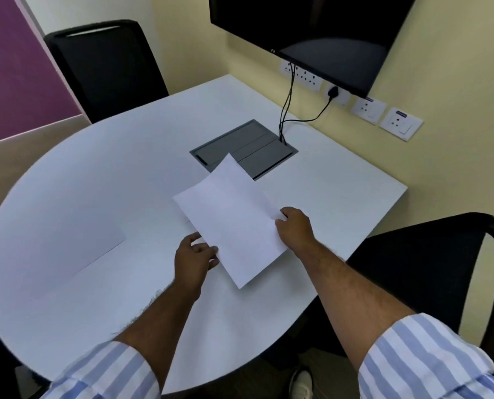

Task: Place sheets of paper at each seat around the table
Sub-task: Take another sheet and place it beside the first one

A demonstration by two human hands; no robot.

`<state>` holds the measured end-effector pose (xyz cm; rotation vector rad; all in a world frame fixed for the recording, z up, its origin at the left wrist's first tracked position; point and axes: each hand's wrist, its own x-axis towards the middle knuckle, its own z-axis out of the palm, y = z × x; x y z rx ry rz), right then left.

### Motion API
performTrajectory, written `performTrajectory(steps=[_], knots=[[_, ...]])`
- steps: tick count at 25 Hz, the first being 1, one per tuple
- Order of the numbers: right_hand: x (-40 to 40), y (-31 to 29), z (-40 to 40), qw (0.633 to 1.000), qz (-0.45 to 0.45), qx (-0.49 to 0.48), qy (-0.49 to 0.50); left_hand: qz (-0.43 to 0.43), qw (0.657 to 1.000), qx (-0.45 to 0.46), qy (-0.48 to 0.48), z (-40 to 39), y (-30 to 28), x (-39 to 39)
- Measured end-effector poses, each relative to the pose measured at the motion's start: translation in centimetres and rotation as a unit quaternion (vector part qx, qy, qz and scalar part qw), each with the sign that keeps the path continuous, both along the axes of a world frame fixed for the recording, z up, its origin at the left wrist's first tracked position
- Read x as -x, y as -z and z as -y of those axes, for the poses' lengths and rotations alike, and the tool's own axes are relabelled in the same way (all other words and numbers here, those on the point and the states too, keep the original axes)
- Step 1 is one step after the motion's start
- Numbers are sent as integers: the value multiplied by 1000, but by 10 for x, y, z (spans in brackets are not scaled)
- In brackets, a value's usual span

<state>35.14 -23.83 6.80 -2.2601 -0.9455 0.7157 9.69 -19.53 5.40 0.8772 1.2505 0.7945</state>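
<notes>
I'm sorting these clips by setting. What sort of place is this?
Probably a small office meeting room: a white table with a built-in cable box, black office chairs around it, and a wall screen above a row of sockets.

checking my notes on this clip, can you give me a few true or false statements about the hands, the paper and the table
1. The right hand grips the held sheet of paper at its right edge. True.
2. The left hand is flat on the table, far from the paper. False: it touches the held sheet's lower left edge.
3. Another sheet lies flat on the left part of the table. True.
4. The grey cable box in the table stands open. False: its lids are shut, with cables going in at its corner.
5. The wall screen shows a bright picture. False: it is dark.
</notes>
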Motion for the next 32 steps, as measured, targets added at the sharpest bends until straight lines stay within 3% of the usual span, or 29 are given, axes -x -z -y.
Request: performTrajectory(steps=[5, 12, 22, 27, 29, 32], knots=[[-72, 1, 15, 1000, 10, 22, -15, -43, 997, -25, -65, 25, 5, -71], [-153, 31, 22, 998, 4, 51, -26, -139, 989, -36, -35, 29, 24, -157], [-222, 94, 8, 994, 6, 103, 32, -188, 976, 45, 103, 29, 101, -229], [-236, 113, -3, 992, 15, 127, 21, -195, 965, 61, 166, 14, 110, -244], [-240, 119, -2, 990, 22, 137, 18, -245, 944, 34, 220, 6, 112, -242], [-244, 124, -3, 987, 50, 153, -7, -408, 853, -73, 316, 1, 114, -237]])
